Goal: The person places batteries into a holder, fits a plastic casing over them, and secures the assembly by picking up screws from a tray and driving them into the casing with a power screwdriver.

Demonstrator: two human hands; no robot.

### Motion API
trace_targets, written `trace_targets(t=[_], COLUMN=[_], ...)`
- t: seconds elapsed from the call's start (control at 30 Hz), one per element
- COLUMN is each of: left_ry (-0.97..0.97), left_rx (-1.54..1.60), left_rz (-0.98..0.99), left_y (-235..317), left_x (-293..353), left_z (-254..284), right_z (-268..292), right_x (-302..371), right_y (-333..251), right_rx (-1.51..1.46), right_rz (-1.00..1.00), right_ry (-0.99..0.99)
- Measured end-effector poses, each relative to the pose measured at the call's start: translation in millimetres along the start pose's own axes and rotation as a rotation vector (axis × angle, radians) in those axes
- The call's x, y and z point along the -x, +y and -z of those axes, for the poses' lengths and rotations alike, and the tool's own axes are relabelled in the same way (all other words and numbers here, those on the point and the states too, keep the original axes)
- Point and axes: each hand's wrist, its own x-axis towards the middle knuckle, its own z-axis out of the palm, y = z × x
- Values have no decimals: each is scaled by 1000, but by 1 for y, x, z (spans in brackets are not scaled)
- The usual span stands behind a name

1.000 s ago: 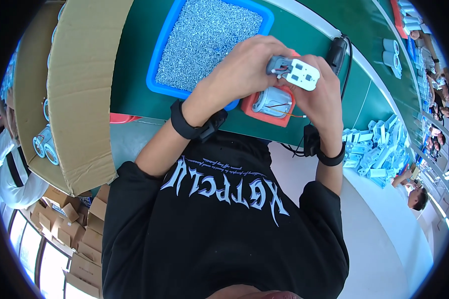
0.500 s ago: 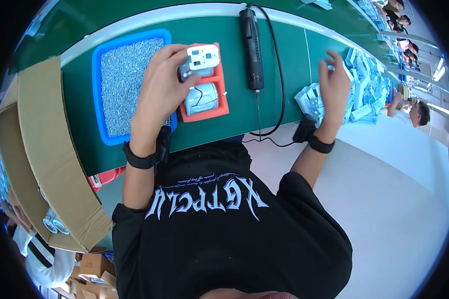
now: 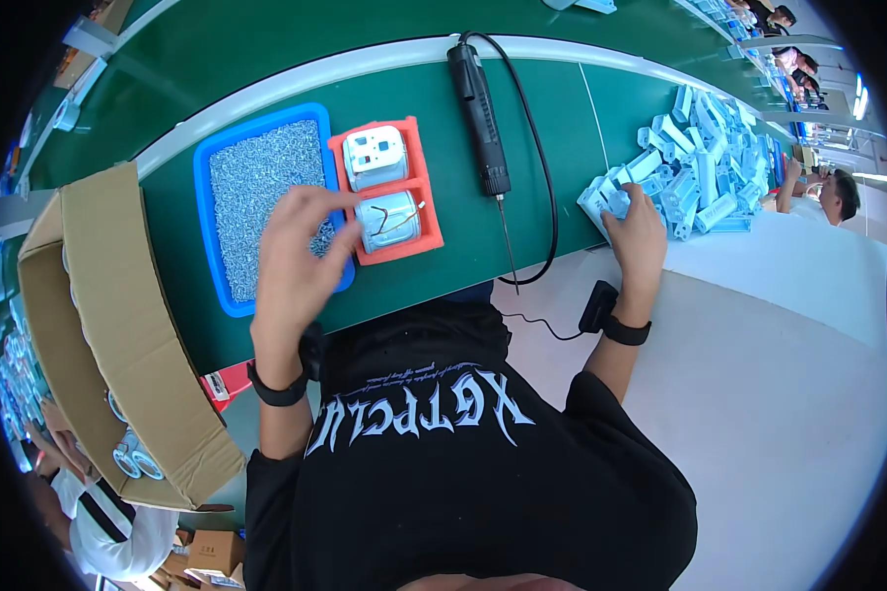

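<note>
My left hand (image 3: 301, 246), fingers apart and holding nothing, hovers over the right edge of a blue tray (image 3: 204, 212) of small metal screws. Its thumb and forefinger point at a light-blue rounded housing (image 3: 392, 219) with thin wires, which lies in the near pocket of a red-orange holder (image 3: 424, 197). In the far pocket sits a similar housing topped by a white plate (image 3: 379, 150) with square openings. On the right, my right hand (image 3: 639, 236) has its thumb and fingertips around a light-blue plastic part (image 3: 616, 202) at the near-left edge of a heap.
A black electric screwdriver (image 3: 481, 123) with a looping cord lies between my hands, its bit toward me. Loose light-blue parts (image 3: 715, 172) form the heap at right. A cardboard box (image 3: 118, 295) with rounded parts stands at left. Other people are at both sides.
My left hand has let go of the white-topped housing and drawn back toward me. My right hand has come down onto the edge of the heap. The view has shifted slightly.
</note>
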Motion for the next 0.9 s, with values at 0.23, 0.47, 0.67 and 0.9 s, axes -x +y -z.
trace_targets(t=[0.23,0.47,0.67,0.9], left_ry=[91,-10,-30,-83], left_rx=[-57,21,79,144], left_rz=[-166,-217,-166,-151], left_y=[16,14,21,22], left_x=[12,9,12,15], left_z=[-35,-39,-43,-39], right_z=[-7,7,-9,-6], right_x=[-8,-14,-3,-6], right_y=[-6,-57,-92,-92], right_rx=[-8,-852,-1039,-656], right_rz=[163,83,240,461], right_ry=[164,71,12,-112])
